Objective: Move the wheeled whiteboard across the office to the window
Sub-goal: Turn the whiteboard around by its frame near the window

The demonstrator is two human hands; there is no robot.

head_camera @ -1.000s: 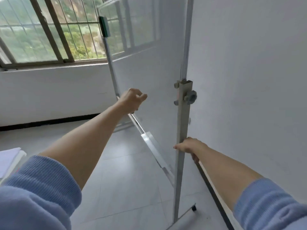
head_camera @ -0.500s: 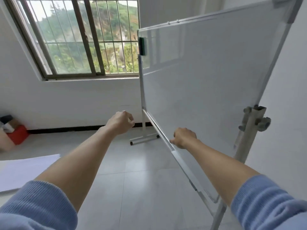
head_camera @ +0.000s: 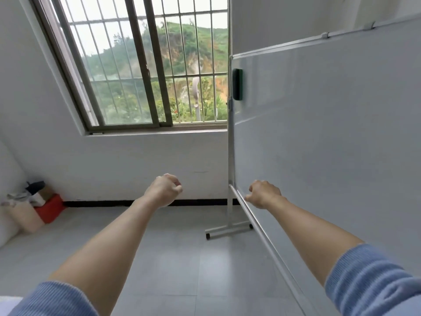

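Note:
The wheeled whiteboard (head_camera: 319, 133) fills the right side, its far end standing by the barred window (head_camera: 141, 71). Its far post runs down to a wheeled foot (head_camera: 229, 231) on the grey floor. My right hand (head_camera: 264, 193) is curled on the board's lower rail (head_camera: 257, 222) near the far corner. My left hand (head_camera: 163, 192) hangs in the air to the left of the board, fingers curled in a loose fist, touching nothing. A green eraser (head_camera: 237, 84) sticks to the board's far edge.
A red box (head_camera: 51, 207) and a pale bin (head_camera: 20, 215) with clutter sit in the left corner under the white wall. The tiled floor (head_camera: 159, 258) stretches between me and the window wall. Something white shows at the bottom left edge.
My view has swung left and up towards the window. My left hand has come off the board's far edge. My right hand went from the near post to the lower rail.

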